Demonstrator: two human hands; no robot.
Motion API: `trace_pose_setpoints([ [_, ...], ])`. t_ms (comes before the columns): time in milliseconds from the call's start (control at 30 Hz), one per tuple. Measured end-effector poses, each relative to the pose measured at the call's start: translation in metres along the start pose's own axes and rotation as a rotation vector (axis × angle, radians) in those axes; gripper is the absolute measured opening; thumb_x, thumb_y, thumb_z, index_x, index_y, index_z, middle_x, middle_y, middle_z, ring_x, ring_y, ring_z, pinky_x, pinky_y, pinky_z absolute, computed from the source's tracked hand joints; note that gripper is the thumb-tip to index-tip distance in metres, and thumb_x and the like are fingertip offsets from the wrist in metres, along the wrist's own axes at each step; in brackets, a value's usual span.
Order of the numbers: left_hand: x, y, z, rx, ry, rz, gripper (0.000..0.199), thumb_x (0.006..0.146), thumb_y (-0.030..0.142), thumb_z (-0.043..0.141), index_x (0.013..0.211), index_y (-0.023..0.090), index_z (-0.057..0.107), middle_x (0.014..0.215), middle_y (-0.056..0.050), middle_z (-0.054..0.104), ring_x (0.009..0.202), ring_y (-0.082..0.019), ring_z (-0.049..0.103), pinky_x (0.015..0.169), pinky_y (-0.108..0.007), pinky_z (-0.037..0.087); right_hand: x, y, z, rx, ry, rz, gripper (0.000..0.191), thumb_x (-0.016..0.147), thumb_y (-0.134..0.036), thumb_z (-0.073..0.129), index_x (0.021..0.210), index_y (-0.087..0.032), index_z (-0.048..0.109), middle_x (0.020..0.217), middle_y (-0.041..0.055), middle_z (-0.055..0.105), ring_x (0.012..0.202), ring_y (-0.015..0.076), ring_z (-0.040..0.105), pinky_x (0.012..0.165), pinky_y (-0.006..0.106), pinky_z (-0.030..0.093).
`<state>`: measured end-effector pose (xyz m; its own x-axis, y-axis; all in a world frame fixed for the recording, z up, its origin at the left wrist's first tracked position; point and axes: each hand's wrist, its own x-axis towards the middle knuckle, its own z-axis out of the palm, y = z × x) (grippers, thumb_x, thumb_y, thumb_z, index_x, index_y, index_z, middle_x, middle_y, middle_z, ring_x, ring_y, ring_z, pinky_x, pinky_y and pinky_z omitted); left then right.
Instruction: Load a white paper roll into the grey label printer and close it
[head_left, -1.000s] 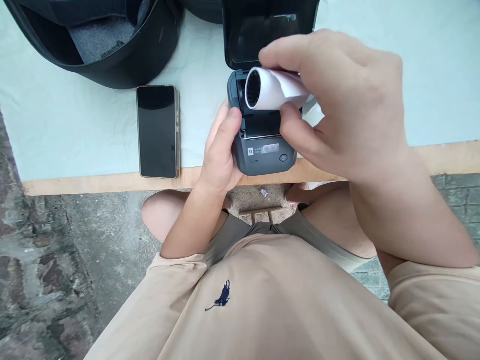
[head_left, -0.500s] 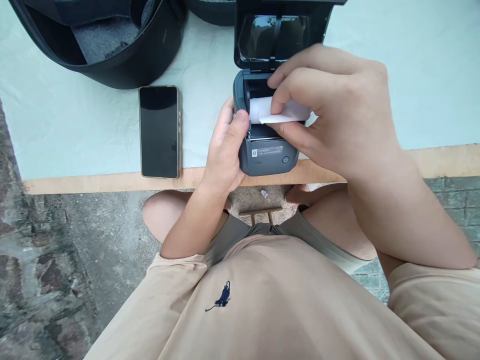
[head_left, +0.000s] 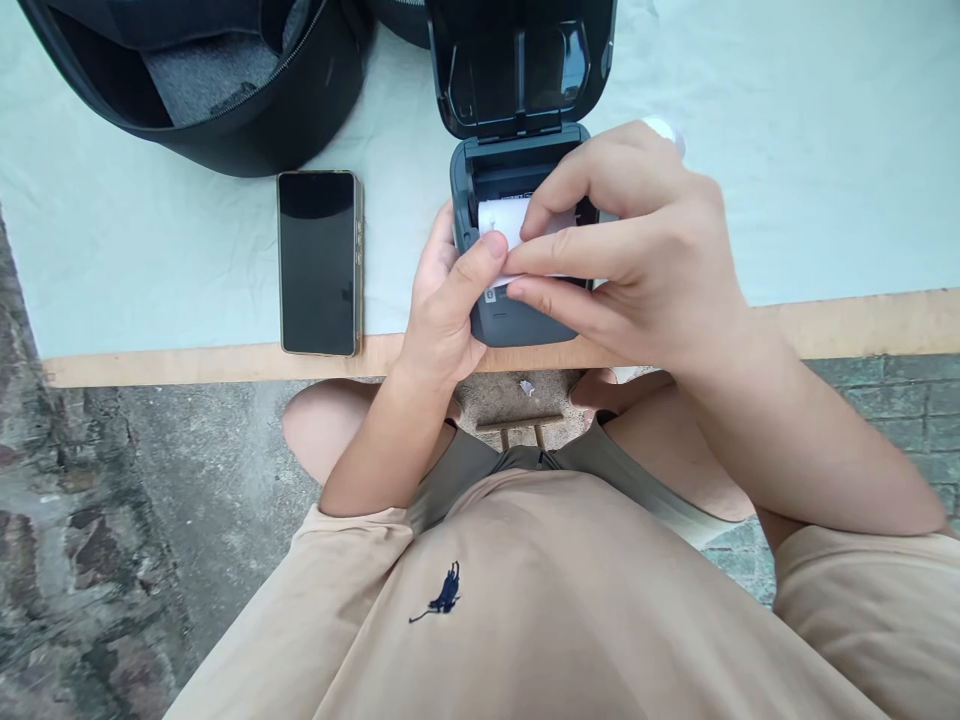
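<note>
A dark grey portable label printer is at the table's front edge with its black lid tipped back. My left hand grips its left side, and the thumb lies over the white paper. This paper comes from the roll inside the printer bay and spreads over the front of the opening. From the right, my right hand reaches across the bay, fingers closed on the paper close to my left thumb. Its fingers hide most of the roll and the printer's right side.
Left of the printer a phone lies screen up. Behind it stands an unzipped black case with grey cloth inside. A white round object shows partly behind my right hand. The table's wooden edge runs before my knees.
The printer has shifted slightly left and its lid sits squarer to me. The paper has been drawn forward over the bay's front. My right hand has moved left, its fingers meeting my left thumb.
</note>
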<state>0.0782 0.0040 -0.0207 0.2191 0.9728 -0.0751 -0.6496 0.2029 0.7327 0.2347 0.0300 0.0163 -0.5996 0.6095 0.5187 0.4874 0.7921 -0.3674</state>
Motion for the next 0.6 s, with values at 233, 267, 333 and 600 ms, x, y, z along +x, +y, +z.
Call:
trace_pose_setpoints([
  [233, -0.001, 0.003, 0.000, 0.081, 0.052, -0.018, 0.014, 0.085, 0.027, 0.060, 0.099, 0.024, 0.058, 0.087, 0.000, 0.065, 0.101, -0.020, 0.065, 0.086, -0.031, 0.052, -0.004, 0.002, 0.005, 0.247, 0.099, 0.096, 0.019, 0.084, -0.031, 0.053, 0.085, -0.023, 0.070, 0.096, 0.0063, 0.054, 0.097, 0.0159, 0.054, 0.086, 0.038, 0.047],
  [267, -0.001, 0.003, 0.000, 0.101, 0.062, -0.022, 0.016, 0.084, 0.027, 0.061, 0.100, 0.025, 0.058, 0.088, 0.000, 0.066, 0.100, -0.020, 0.066, 0.087, -0.031, 0.052, -0.004, 0.002, 0.006, 0.268, 0.118, 0.121, 0.019, 0.084, -0.030, 0.053, 0.086, -0.023, 0.070, 0.096, 0.0059, 0.053, 0.098, 0.0153, 0.054, 0.087, 0.037, 0.047],
  [333, -0.002, 0.003, 0.000, 0.138, 0.082, -0.018, 0.022, 0.081, 0.029, 0.064, 0.102, 0.025, 0.058, 0.090, 0.001, 0.067, 0.105, -0.021, 0.066, 0.092, -0.032, 0.052, -0.005, 0.002, 0.006, 0.263, 0.165, 0.196, 0.019, 0.084, -0.031, 0.054, 0.092, -0.021, 0.068, 0.096, 0.0051, 0.052, 0.100, 0.0142, 0.053, 0.090, 0.035, 0.047],
  [600, -0.004, -0.001, -0.005, 0.171, 0.105, 0.021, 0.035, 0.073, 0.032, 0.072, 0.104, 0.024, 0.057, 0.092, 0.000, 0.067, 0.120, -0.025, 0.058, 0.102, -0.038, 0.049, -0.004, -0.010, -0.002, 0.224, 0.024, 0.440, 0.048, 0.075, -0.027, 0.063, 0.120, -0.020, 0.047, 0.122, 0.0041, 0.047, 0.112, 0.0153, 0.046, 0.067, 0.022, 0.047],
])
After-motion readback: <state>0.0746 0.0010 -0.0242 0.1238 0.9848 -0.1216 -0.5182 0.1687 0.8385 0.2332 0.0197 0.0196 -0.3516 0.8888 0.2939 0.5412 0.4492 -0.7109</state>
